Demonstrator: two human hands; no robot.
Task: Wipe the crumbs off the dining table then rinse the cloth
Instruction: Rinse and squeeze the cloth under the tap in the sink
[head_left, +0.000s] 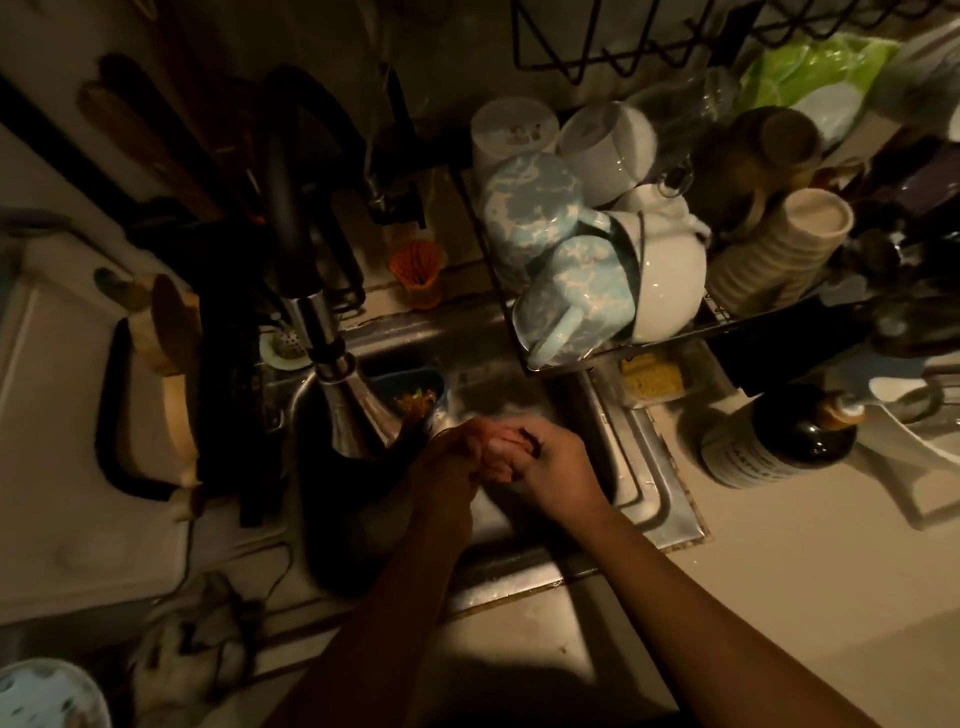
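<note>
Over the steel sink (644, 483), both my hands squeeze a small pinkish cloth (500, 451) between them. My left hand (451, 457) grips its left end, fingers curled. My right hand (558, 470) wraps the right end, and a dark bit of the cloth sticks out above its fingers. The chrome spray head of the faucet (353, 405) hangs just left of my hands. In this dim light I cannot tell whether water runs. Most of the cloth is hidden inside my fists.
A dish rack (613, 358) with blue and white mugs overhangs the sink's back right. A dark bottle (774, 441) stands on the counter to the right. A small tub with food scraps (415, 400) sits in the sink. A cutting board (62, 395) lies left.
</note>
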